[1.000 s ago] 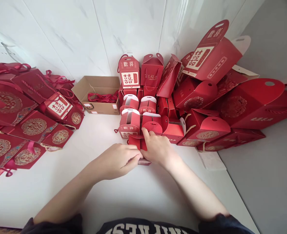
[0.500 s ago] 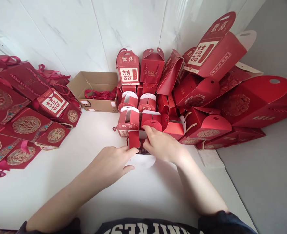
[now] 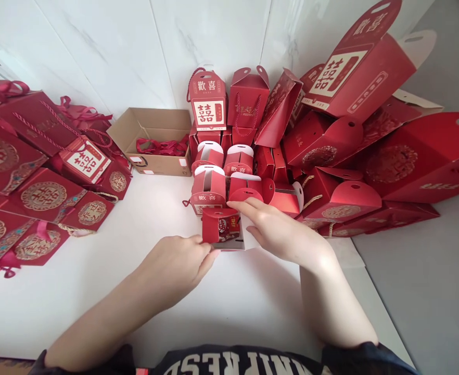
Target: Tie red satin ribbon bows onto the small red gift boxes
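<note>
A small red paper box (image 3: 221, 229) with open flaps stands on the white tabletop (image 3: 229, 307) in front of me. My left hand (image 3: 175, 265) pinches its near left edge with curled fingers. My right hand (image 3: 280, 232) rests against the box's right side, fingers reaching over its white inner flap. Something red and patterned shows inside the box. Just behind it stand several small red boxes (image 3: 209, 187) of the same kind with white rounded tops.
A pile of large red gift boxes (image 3: 354, 135) fills the right corner against the wall. More red boxes and bags (image 3: 38, 182) lie at the left. A brown cardboard carton (image 3: 151, 140) with red ribbons sits at the back. The table's right edge (image 3: 381, 307) borders grey floor.
The box was closed up under both hands a second ago. Its flaps have since been opened and it now stands upright. My right hand has slid to its right side.
</note>
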Available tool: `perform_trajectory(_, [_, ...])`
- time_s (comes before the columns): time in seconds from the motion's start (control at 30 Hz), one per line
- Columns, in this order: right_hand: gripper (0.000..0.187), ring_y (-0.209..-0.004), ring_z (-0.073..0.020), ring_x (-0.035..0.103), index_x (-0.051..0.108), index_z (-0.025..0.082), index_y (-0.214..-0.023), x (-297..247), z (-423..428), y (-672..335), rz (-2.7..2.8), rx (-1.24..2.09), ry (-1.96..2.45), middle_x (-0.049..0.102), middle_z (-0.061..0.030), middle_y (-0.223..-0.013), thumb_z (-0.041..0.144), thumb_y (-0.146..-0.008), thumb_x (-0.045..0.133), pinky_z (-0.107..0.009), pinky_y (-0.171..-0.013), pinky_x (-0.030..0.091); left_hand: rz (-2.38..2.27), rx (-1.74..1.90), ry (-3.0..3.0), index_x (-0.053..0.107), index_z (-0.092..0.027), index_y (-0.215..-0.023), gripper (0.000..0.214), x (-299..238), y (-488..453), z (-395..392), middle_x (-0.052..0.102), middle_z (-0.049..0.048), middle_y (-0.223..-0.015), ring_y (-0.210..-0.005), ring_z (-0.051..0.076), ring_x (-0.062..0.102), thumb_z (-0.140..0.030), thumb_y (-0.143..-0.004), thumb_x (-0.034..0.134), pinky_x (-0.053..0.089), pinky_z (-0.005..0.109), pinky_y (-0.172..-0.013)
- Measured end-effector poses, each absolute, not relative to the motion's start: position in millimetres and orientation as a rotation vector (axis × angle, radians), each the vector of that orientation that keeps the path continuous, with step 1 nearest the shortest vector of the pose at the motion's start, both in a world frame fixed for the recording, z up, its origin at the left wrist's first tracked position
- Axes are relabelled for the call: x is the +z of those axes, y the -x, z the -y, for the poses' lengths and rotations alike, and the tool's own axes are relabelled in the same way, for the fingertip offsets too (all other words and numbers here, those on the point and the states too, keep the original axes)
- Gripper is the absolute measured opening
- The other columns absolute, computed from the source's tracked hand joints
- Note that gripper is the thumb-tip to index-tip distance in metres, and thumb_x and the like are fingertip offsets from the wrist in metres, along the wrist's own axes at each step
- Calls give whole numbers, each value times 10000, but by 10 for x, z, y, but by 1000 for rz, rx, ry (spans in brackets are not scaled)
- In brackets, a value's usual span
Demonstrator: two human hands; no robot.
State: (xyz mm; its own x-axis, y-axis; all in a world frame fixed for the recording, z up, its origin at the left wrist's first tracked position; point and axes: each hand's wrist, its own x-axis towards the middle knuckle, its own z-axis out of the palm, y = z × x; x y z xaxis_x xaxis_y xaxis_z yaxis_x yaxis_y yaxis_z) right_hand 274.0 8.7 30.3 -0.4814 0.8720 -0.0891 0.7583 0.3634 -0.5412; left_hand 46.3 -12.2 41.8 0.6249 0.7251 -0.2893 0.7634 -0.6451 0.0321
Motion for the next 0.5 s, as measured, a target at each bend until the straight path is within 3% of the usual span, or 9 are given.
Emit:
perform_trajectory(0.1, [684, -1148, -227, 593, 385, 308, -1479, 341, -35, -2732, 2440, 782, 1462, 566, -82, -1271, 11, -863, 404, -396, -966, 496, -1004, -380, -2733, 680, -193, -876, 420, 392, -385, 174, 709, 60, -816, -724, 231, 679, -225, -1008, 283, 441, 330, -608])
perform_trajectory(0.3, [677, -1123, -218, 606, 392, 329, -1468, 367, 29, -2708, 2465, 763, 1500, 563, -76, -1291, 18, -867, 425, -370, -940, 506, -1129, -401, -2674, 631, -219, -1238, 428, 409, -350, 223, 745, 93, -1017, -772, 286, 705, -298, -1016, 273, 458, 369, -593])
perform_trajectory(0.5, [646, -1179, -241, 583, 412, 287, -1459, 357, 23, -2693, 2466, 776, 1544, 576, -99, -1307, 24, -869, 440, -379, -956, 493, -1286, -518, -2506, 614, -204, -1289, 424, 491, -308, 215, 756, 123, -961, -804, 340, 711, -412, -978, 413, 467, 390, -614])
